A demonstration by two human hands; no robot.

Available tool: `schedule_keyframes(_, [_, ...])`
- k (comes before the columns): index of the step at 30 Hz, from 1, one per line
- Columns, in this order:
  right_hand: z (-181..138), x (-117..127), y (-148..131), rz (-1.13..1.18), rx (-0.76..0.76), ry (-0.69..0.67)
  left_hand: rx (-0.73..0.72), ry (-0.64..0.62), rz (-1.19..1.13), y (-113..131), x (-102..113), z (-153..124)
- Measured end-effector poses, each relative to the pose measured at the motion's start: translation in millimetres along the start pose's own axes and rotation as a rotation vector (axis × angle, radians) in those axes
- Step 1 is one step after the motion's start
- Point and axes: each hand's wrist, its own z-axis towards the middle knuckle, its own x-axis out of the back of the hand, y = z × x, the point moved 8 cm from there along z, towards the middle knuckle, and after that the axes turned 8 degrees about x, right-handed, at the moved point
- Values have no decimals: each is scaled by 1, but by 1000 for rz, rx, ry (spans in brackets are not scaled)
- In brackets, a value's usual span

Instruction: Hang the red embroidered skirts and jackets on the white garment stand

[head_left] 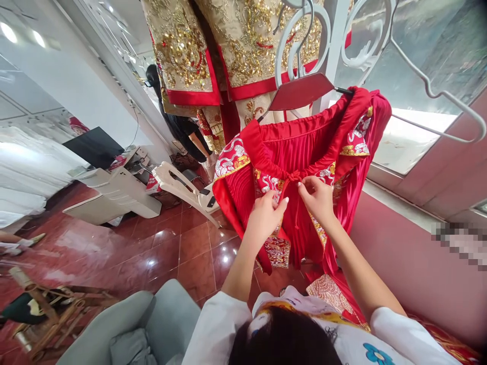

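A red pleated skirt with gold and silver embroidered panels hangs in front of me from a clip hanger. At the front of its gathered waistband, a thin red drawstring is knotted. My left hand is left of and just below the knot, thumb and fingers closed on one end of the drawstring. To the right of the knot, my right hand pinches the drawstring with thumb and forefinger. The fingers partly cover the cord ends.
Gold-sequined garments hang behind the skirt from a white metal rack. A bare wire hanger is at right. A white chair, a desk and a grey armchair stand at left. Another person is farther back.
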Motion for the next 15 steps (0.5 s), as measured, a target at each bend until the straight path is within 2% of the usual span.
schedule_keyframes(3, [-4,-3,-3,62,-17,-16,18,101,346,22,-4,9])
schedule_keyframes(5, [-6,-1,-6,56,-14,-18,2,110,454,34,-7,16])
schedule_keyframes(8, [-7,10,-11,-31,13,58,-38,126,497,42,-11,23])
schedule_keyframes(11, [-8,18,-22,-95,100,129,-47,167,496,40,-13,27])
schedule_keyframes(15, [-3,6,-32,-149,213,47,-32,213,465,36,-16,29])
